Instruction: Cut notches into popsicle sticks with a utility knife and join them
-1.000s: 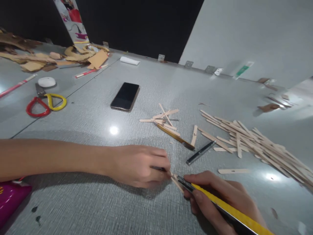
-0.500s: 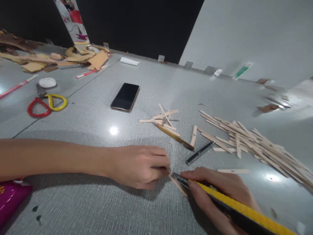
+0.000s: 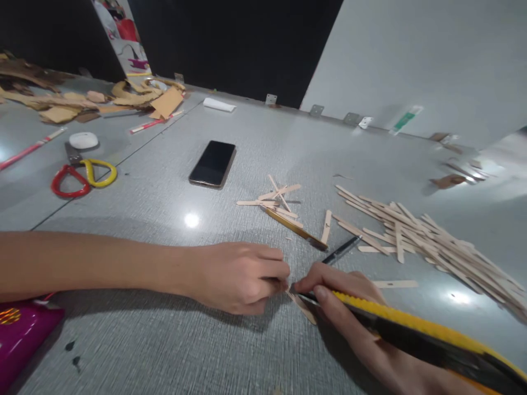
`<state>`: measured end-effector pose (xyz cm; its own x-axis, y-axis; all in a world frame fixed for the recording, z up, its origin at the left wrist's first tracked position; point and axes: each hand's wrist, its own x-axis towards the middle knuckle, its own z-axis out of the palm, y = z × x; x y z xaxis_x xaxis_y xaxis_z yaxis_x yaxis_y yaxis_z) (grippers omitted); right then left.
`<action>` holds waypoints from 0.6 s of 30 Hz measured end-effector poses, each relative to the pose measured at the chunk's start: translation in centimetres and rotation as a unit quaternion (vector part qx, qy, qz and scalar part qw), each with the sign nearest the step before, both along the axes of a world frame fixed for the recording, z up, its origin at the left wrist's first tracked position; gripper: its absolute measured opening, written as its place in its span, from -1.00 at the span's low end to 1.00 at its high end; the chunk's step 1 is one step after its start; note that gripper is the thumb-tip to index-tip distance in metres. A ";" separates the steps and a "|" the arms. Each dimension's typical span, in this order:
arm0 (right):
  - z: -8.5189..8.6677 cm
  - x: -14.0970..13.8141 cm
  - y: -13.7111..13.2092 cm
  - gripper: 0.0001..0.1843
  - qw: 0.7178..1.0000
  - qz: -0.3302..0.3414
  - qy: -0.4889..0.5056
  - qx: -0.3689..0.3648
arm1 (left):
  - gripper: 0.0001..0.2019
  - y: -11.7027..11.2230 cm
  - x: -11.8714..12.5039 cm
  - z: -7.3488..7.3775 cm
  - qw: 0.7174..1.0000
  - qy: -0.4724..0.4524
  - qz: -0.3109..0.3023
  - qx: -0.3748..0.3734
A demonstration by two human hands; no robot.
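My left hand is closed, its fingertips pinching the upper end of a wooden craft stick low over the grey table. Most of that grip is hidden behind the knuckles. In my right hand is a yellow and black utility knife, its handle running back toward the lower right. The knife's tip lies against the stick, close to my left fingertips. Just beyond my right hand is a black pen, partly covered by it. A single craft stick lies to its right.
A large pile of craft sticks spreads at right. Ahead are a small stick cluster, a gold-brown slim tool and a phone. Scissors, an oval white object and cardboard scraps lie left, a purple packet nearer.
My right hand has moved slightly up and left with the knife, now covering part of the pen. The knife handle has swung flatter. My left hand stays nearly in place.
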<state>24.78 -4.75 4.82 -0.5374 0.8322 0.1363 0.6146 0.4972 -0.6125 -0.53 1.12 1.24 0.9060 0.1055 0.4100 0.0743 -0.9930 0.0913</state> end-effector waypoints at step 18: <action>-1.5 1.2 -0.9 -0.75 0.997 0.014 0.043 -0.066 | -0.84 -0.7 -0.2 0.6 1.000 0.021 0.012 0.018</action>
